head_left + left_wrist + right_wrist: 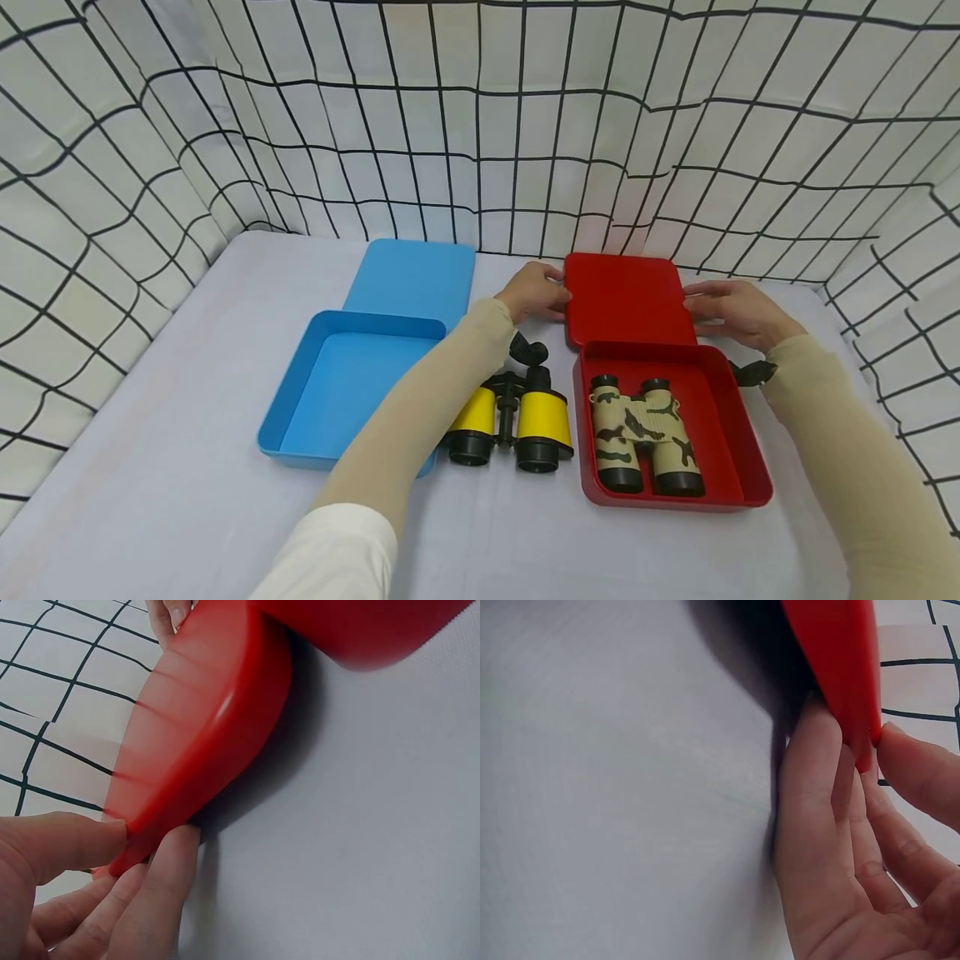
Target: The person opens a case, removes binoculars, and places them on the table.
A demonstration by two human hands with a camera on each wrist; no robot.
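Note:
A red lid (630,300) sits behind a red box (750,467), its near edge at the box's back rim. My left hand (534,291) pinches the lid's left edge between thumb and fingers; the left wrist view shows the thumb on top and fingertips under the rim (187,780). On the opposite side my right hand (738,312) pinches the lid's right edge, thumb over it and fingers beneath, as the right wrist view shows. Inside the red box lie camouflage binoculars (637,425), toward its left side.
Yellow and black binoculars (543,417) lie between the red box and a blue box (300,400), partly behind my left forearm. A blue lid (412,279) lies behind the blue box. Black straps (752,372) show near the red box. White walls with a black grid (480,125) enclose the table.

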